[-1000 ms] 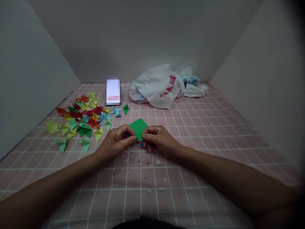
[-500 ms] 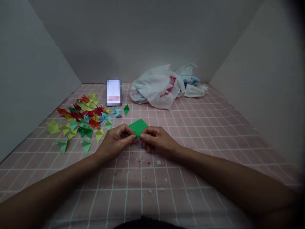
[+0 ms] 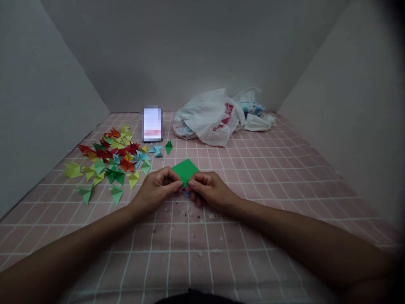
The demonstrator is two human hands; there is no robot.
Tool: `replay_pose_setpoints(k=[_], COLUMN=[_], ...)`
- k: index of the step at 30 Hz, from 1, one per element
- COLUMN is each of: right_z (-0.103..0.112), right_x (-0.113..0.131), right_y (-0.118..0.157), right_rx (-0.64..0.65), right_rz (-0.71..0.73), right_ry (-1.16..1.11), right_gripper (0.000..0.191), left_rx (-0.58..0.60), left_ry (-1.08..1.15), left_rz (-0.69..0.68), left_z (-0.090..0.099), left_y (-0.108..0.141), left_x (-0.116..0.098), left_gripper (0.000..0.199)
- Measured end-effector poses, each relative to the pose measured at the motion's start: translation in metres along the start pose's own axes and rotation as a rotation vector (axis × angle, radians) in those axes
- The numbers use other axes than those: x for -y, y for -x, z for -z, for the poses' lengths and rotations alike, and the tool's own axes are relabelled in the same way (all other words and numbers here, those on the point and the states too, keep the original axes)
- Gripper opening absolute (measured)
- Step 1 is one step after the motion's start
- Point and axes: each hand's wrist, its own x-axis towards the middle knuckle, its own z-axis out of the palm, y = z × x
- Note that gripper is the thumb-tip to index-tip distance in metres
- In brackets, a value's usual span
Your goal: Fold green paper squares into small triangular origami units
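A green piece of paper (image 3: 186, 169) stands cornerwise between my two hands, its top point facing away from me. My left hand (image 3: 163, 183) pinches its near left edge between thumb and fingers. On the near right edge, my right hand (image 3: 207, 186) has the same kind of pinch, with the two thumbs close together. Below the thumbs a small patterned bit (image 3: 186, 193) shows; what it is I cannot make out. To the left lies a loose heap of folded paper pieces (image 3: 115, 175) in red, orange, yellow, green and blue.
A phone (image 3: 152, 123) with a lit, blurred screen stands behind the heap. White plastic bags (image 3: 205, 120) lie at the back, one with red print. Small pale scraps (image 3: 211, 215) dot the pink checked cloth (image 3: 268, 253). Grey walls enclose the back and sides.
The view has shifted slightly. Both hands keep their pinch on the green paper, and less of the patterned bit below the thumbs shows now.
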Motion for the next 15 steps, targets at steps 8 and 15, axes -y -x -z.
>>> replay_pose_setpoints(k=[8, 15], right_z=[0.0002, 0.0014], right_x=[0.0019, -0.0042], right_y=[-0.0024, -0.0008], right_rx=[0.002, -0.004], right_rz=[0.019, 0.017], right_ry=[0.034, -0.055], right_gripper=[0.027, 0.026], left_rx=[0.01, -0.029], left_ry=[0.017, 0.238], left_rz=[-0.05, -0.025], left_z=[-0.0032, -0.0082], left_y=[0.0006, -0.0019], left_x=[0.0006, 0.0031], left_gripper=[0.019, 0.037])
